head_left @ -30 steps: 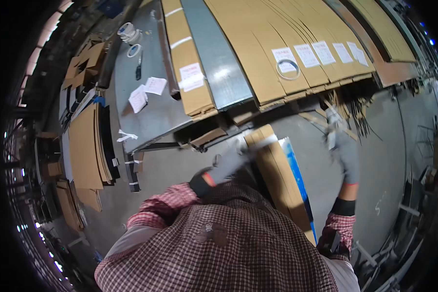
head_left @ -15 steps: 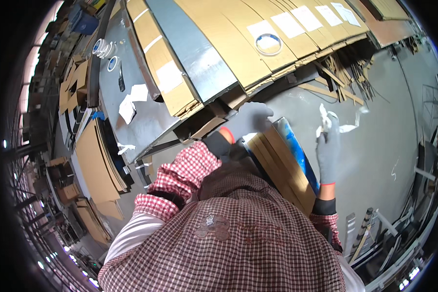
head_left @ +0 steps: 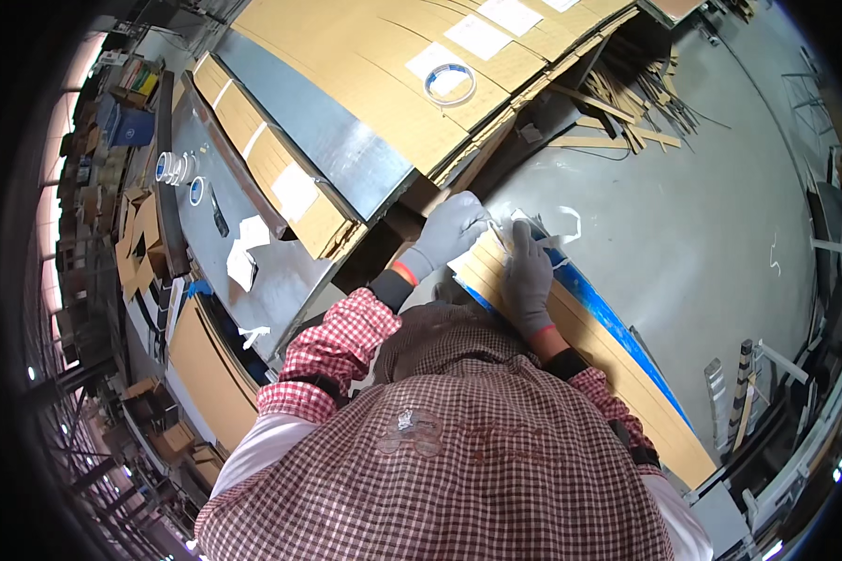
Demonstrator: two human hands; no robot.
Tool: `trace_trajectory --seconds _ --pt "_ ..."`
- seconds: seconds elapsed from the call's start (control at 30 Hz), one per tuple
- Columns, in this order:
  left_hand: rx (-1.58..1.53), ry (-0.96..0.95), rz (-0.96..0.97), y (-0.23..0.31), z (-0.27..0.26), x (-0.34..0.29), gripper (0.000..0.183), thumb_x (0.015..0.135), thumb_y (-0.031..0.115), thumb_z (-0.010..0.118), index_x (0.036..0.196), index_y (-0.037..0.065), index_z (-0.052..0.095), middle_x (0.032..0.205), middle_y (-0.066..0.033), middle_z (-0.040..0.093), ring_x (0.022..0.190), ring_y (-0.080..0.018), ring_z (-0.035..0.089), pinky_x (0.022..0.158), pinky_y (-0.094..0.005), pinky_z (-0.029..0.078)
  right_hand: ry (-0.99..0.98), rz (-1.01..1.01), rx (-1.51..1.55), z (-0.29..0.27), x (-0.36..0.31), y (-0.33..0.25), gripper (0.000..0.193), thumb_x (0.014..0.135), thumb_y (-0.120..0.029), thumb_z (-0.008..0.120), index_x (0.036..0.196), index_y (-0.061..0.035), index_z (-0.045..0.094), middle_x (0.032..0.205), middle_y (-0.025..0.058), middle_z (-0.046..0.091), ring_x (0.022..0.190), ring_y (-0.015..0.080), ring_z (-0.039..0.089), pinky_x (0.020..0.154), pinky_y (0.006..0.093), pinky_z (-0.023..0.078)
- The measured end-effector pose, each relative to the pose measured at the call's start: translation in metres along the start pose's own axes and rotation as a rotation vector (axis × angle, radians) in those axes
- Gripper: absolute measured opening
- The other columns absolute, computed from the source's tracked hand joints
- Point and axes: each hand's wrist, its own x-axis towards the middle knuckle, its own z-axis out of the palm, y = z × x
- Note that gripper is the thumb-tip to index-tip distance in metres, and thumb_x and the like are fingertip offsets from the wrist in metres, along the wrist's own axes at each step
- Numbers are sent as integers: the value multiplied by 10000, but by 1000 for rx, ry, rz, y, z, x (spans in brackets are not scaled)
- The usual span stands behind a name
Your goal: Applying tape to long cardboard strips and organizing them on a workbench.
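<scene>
A long bundle of tan cardboard strips (head_left: pixel 617 376) with a blue-covered side (head_left: pixel 617 327) lies slantwise in front of me. Both my hands wear grey gloves at its far end. My left hand (head_left: pixel 451 232) is closed at the bundle's left corner; its fingertips are curled in, hiding whatever they pinch. Lying over the bundle's top, my right hand (head_left: pixel 529 280) has its fingers together around a crumpled white strip, possibly tape. A loop of this white strip (head_left: pixel 573 224) trails out to the right above the floor.
A tape roll (head_left: pixel 450 84) and paper sheets (head_left: pixel 480 35) rest on stacked cardboard (head_left: pixel 374 56) ahead. More tape rolls (head_left: pixel 196 191) and crumpled paper (head_left: pixel 243 252) sit on the grey table (head_left: pixel 285 280) at left. Scrap strips (head_left: pixel 627 103) are piled on the floor.
My right hand has moved left from beside the bundle onto its far end, bringing the white strip along. My left hand has closed at the corner. More of the bundle shows.
</scene>
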Motion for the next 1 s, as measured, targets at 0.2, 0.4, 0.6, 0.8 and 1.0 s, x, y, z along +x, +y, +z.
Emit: trace_trajectory --seconds 0.2,0.4,0.6,0.8,1.0 --pt "-1109 -59 -522 52 -65 -40 119 885 154 666 891 46 617 864 -49 609 807 -160 590 740 -301 490 129 -120 -96 -3 6 -2 495 840 -47 528 1331 -10 472 1183 197 598 1036 398 571 877 479 470" --pt "-100 -487 -434 -53 -54 -170 7 853 53 584 851 54 577 824 -75 652 697 -207 615 647 -320 488 152 -165 -85 4 6 -4 406 833 -55 538 1236 -3 531 1030 192 627 944 382 597 809 466 479" --pt "236 -349 -327 -109 47 -112 240 826 67 587 1064 98 609 917 -145 677 875 -340 671 738 -456 529 -17 -47 -228 -4 8 -10 411 779 8 546 1190 1 555 981 199 638 887 371 605 732 453 465" --pt "228 -317 -395 -159 130 -71 150 908 215 571 896 118 685 893 -103 714 813 -330 691 681 -453 530 50 -120 -263 3 -1 -4 548 741 28 549 1288 20 528 1075 213 631 972 375 598 828 448 478" --pt "225 -34 -541 -183 99 -86 164 922 177 484 935 83 618 828 -183 670 821 -400 659 725 -519 510 66 -97 -234 2 -3 -5 542 732 28 552 1272 -11 553 1081 203 631 985 381 597 852 445 481"
